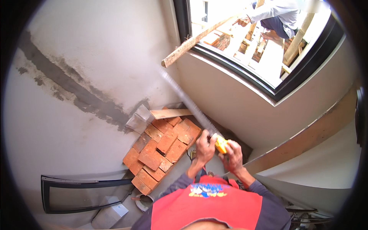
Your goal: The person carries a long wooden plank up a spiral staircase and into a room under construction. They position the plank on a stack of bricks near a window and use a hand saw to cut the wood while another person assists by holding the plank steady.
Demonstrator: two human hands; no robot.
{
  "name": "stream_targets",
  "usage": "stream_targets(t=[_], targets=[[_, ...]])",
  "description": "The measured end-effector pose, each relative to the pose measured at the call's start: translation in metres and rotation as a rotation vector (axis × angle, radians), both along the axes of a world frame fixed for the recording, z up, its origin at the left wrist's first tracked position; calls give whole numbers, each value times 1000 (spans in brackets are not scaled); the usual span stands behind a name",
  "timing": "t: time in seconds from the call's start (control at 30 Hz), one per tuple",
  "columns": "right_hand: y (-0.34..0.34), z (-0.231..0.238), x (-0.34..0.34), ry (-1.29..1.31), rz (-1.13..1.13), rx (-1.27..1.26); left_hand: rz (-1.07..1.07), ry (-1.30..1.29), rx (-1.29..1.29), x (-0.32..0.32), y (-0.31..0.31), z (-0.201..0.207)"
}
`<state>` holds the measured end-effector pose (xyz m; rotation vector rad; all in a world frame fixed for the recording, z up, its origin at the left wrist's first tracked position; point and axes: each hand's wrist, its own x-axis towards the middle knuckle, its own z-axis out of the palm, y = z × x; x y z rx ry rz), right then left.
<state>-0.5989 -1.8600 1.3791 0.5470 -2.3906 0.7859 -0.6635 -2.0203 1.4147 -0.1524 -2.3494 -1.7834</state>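
Leaning at the lower left of the frame, a black-framed pane [85, 196] seems propped on edge, presumably so the wall [76, 153] takes its weight. Just right of it sits a bucket [144, 201], tucked below the bricks [157, 147]. These are packed close in the lower centre, a few laid loosely on top, likely stacked in the corner to leave standing room; a short board [172, 113] lies at their upper edge.

At centre, a blurred tape blade [189, 101] slants up and left from the yellow tape case [221, 144]. Both hands are together there: the left hand [206, 149] is curled at the blade's mouth, probably to steady it, though whether it pinches blade or case I cannot tell; the right hand [233, 158] clasps the case from the right, apparently bearing it while the long blade sticks out.

Upper right, a wooden pole [199, 41] pokes inward through the window opening, its far end near a co-worker's hand [242, 20]; the black window frame [245, 74] may support it from below
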Motion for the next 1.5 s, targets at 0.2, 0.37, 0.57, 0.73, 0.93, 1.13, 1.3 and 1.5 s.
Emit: stream_targets(t=[0.2, 0.37, 0.57, 0.73, 0.93, 1.13, 1.3, 1.5], targets=[[18, 43, -52, 1, -357, -189, -373, 144, 52, -85, 57, 64], [44, 70, -118, -310, -450, -760, -548, 191, 123, -170, 69, 102], [98, 122, -244, -514, -333, -618, -165, 389, -153, -307, 20, 118], [118, 134, -352, -565, -261, -522, 71, 447, -533, -406, -13, 120], [127, 148, -387, -733, -223, -538, 35, 365, -732, -476, 2, 101], [150, 125, -416, -720, -216, -400, 21, 286, -945, -536, 43, 74], [155, 134, -425, -771, -194, -359, 84, 380, -1047, -550, 43, 57], [156, 147, -430, -751, -163, -343, 82, 443, -1048, -549, 42, 57]])
